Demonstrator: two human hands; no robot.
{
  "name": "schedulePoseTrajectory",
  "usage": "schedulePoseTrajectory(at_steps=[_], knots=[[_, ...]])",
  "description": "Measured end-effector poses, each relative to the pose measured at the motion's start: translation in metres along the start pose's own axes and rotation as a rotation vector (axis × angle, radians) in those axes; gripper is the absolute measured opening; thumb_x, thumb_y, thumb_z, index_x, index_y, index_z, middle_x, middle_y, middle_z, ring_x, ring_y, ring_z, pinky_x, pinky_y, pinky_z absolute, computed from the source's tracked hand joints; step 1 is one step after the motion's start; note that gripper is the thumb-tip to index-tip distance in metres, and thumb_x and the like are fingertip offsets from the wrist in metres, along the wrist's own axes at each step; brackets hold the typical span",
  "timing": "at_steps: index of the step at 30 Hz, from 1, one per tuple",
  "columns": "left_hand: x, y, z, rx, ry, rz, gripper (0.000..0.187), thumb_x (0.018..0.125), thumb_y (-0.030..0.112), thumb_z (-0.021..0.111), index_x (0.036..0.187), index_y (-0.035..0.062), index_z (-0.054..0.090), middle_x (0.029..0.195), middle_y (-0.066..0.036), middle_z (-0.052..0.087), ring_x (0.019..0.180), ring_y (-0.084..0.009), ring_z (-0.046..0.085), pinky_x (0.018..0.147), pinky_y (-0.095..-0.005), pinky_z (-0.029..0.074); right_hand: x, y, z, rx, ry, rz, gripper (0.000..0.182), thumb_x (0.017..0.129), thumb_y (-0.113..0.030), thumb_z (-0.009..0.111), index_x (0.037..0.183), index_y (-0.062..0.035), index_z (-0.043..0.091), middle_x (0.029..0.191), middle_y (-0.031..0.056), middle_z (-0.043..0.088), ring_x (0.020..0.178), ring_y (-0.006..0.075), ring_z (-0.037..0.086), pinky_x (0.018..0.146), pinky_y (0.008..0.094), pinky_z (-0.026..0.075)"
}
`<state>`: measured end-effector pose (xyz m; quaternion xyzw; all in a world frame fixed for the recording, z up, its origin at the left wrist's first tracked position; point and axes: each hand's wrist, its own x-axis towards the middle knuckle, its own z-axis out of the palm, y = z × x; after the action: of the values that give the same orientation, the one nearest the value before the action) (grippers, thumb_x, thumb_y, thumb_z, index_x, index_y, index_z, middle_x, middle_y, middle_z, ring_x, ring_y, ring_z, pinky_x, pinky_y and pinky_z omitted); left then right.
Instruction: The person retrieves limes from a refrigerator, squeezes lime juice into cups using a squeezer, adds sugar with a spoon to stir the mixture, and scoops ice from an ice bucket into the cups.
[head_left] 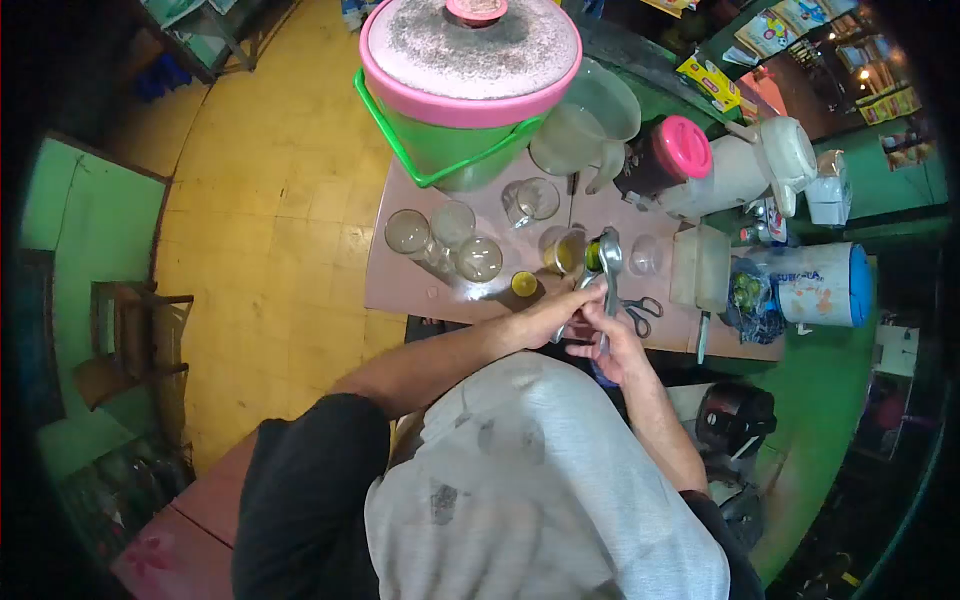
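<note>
A metal citrus squeezer (611,255) is held over the table's near side, with a piece of green citrus (593,257) in its head. My left hand (562,313) is closed around one of its handles. My right hand (614,345) grips the handles from the other side, its fingers partly hidden. Beside the squeezer head stands a glass (561,251) with yellowish liquid in it. A cut citrus half (523,284) lies face up on the table, left of my left hand. Scissors (643,314) lie just right of the squeezer.
Several clear glasses (479,259) stand at the left of the pink table (395,285). Behind them is a lidded green bucket (470,120) with a pitcher (590,120). To the right are a clear container (700,265), a knife (704,338), a bag of green fruit (750,295) and a jug (815,285).
</note>
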<state>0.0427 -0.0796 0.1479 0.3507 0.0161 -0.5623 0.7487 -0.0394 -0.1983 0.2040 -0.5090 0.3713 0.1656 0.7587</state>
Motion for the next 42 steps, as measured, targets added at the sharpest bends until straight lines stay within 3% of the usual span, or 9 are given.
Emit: schedulePoseTrajectory(at_steps=[1, 3, 4, 8, 13, 15, 18, 29, 42], knots=[[0.0, -0.002, 0.001, 0.126, 0.03, 0.069, 0.04, 0.093, 0.044, 0.063, 0.112, 0.0105, 0.052, 0.091, -0.004, 0.059, 0.076, -0.0112, 0.059, 0.058, -0.0265, 0.051, 0.004, 0.004, -0.007, -0.007, 0.005, 0.005, 0.035, 0.09, -0.032, 0.067, 0.115, -0.009, 0.056, 0.104, 0.0109, 0.063, 0.093, 0.0243, 0.065, 0.075, 0.046, 0.057], [0.008, -0.008, -0.008, 0.082, -0.032, -0.01, 0.041, 0.091, 0.038, 0.068, 0.115, 0.0088, 0.05, 0.091, -0.005, 0.059, 0.08, -0.0121, 0.06, 0.06, -0.0285, 0.052, 0.02, 0.013, -0.019, 0.019, -0.173, 0.146, 0.039, 0.089, -0.027, 0.067, 0.12, -0.0055, 0.057, 0.106, 0.0121, 0.063, 0.094, 0.0264, 0.065, 0.077, 0.0484, 0.056], [0.008, -0.008, -0.008, 0.071, -0.09, -0.017, 0.042, 0.091, 0.038, 0.067, 0.115, 0.0085, 0.05, 0.092, -0.005, 0.059, 0.081, -0.0127, 0.06, 0.059, -0.029, 0.052, 0.026, 0.015, -0.022, 0.022, -0.146, 0.144, 0.033, 0.087, -0.017, 0.064, 0.115, -0.002, 0.058, 0.104, 0.0122, 0.063, 0.092, 0.0264, 0.065, 0.075, 0.0467, 0.057], [0.019, -0.011, -0.015, 0.031, -0.138, -0.045, 0.032, 0.092, 0.032, 0.066, 0.11, 0.0064, 0.056, 0.092, -0.007, 0.06, 0.078, -0.0151, 0.061, 0.055, -0.0318, 0.051, 0.027, -0.003, -0.004, -0.234, -0.03, 0.142, 0.032, 0.084, -0.006, 0.062, 0.116, -0.0029, 0.057, 0.1, 0.0127, 0.065, 0.082, 0.0229, 0.068, 0.064, 0.0372, 0.058], [0.024, -0.009, -0.018, 0.103, 0.004, -0.177, 0.026, 0.092, 0.028, 0.064, 0.106, 0.0068, 0.059, 0.091, -0.008, 0.061, 0.073, -0.0185, 0.062, 0.049, -0.0349, 0.051, 0.044, 0.008, -0.007, -0.38, -0.055, 0.061, 0.03, 0.082, -0.005, 0.065, 0.111, -0.0022, 0.058, 0.085, 0.0101, 0.067, 0.071, 0.02, 0.068, 0.054, 0.0317, 0.054], [0.03, -0.02, -0.025, 0.093, 0.027, -0.11, 0.027, 0.092, 0.028, 0.063, 0.108, 0.0079, 0.059, 0.09, -0.007, 0.061, 0.071, -0.0186, 0.062, 0.047, -0.0338, 0.051, 0.048, 0.015, -0.005, -0.345, -0.016, 0.018, 0.023, 0.078, 0.0, 0.066, 0.1, 0.0004, 0.06, 0.076, 0.0094, 0.065, 0.06, 0.0188, 0.064, 0.045, 0.03, 0.049], [0.033, -0.024, -0.029, 0.139, 0.049, -0.081, 0.028, 0.092, 0.029, 0.063, 0.111, 0.009, 0.059, 0.09, -0.007, 0.061, 0.07, -0.0192, 0.063, 0.046, -0.0332, 0.051, 0.052, 0.025, -0.003, -0.345, 0.056, -0.056, 0.025, 0.077, 0.002, 0.067, 0.1, 0.0015, 0.059, 0.074, 0.0091, 0.064, 0.056, 0.0184, 0.063, 0.042, 0.0297, 0.048], [0.038, -0.026, -0.038, 0.135, 0.008, -0.217, 0.023, 0.097, 0.025, 0.058, 0.115, 0.0106, 0.059, 0.091, -0.007, 0.06, 0.073, -0.0201, 0.062, 0.05, -0.0351, 0.052, 0.061, 0.041, -0.011, -0.451, 0.128, -0.138, 0.026, 0.078, -0.001, 0.071, 0.1, 0.0028, 0.058, 0.069, 0.0066, 0.059, 0.048, 0.0138, 0.055, 0.037, 0.0281, 0.045], [0.033, -0.024, -0.035, 0.084, -0.015, -0.184, 0.018, 0.098, 0.025, 0.058, 0.11, 0.0119, 0.059, 0.094, -0.005, 0.06, 0.082, -0.019, 0.061, 0.061, -0.0357, 0.053, 0.058, 0.041, -0.01, -0.473, 0.139, -0.149, 0.023, 0.079, -0.004, 0.073, 0.097, 0.0012, 0.058, 0.066, 0.0036, 0.056, 0.046, 0.0116, 0.052, 0.035, 0.0265, 0.04]])
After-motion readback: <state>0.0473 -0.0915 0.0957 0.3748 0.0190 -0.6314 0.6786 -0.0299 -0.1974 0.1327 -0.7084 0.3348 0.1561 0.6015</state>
